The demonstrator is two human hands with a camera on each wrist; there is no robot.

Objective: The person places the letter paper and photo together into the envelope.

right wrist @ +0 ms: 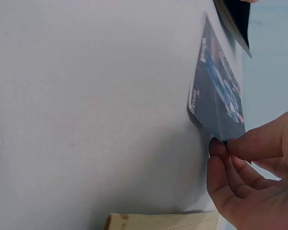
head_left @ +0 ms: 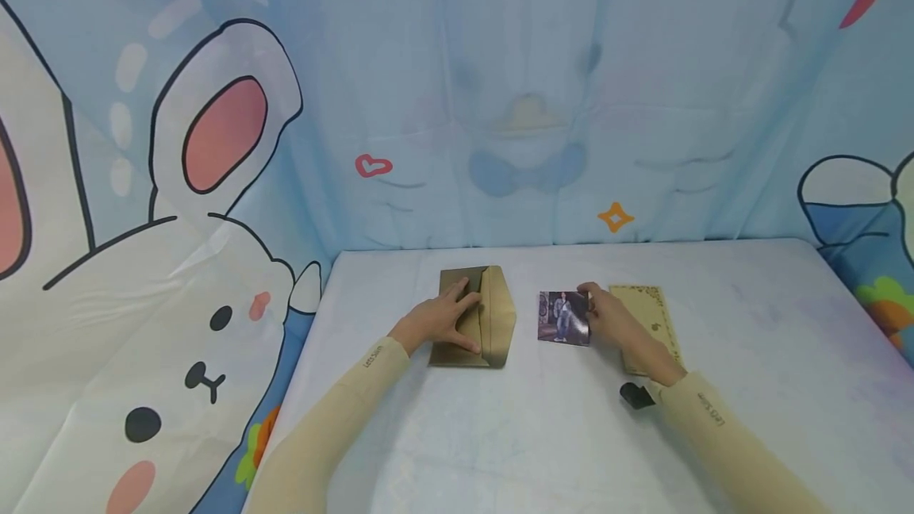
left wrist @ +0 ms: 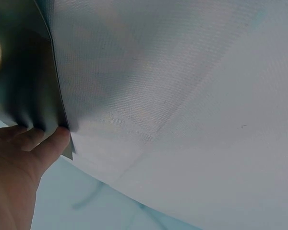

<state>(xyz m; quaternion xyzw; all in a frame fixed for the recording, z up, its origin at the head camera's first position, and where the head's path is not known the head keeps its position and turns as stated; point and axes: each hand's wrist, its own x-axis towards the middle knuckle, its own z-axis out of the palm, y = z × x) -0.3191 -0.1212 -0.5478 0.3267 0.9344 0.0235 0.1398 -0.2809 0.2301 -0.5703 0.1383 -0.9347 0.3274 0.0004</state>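
Observation:
A gold envelope lies on the white table with its pointed flap folded out to the right. My left hand rests on its body with fingers spread, the fingertips touching the paper in the left wrist view. To the right, my right hand pinches the right edge of a small photo card between thumb and fingers. The right wrist view shows this photo card tilted, its near edge raised off the cloth. Partly under my right wrist is a cream card with a decorated border.
A small black object shows beside the right sleeve; its kind cannot be told. A blue printed curtain hangs behind the table's back edge. A large rabbit picture covers the left side.

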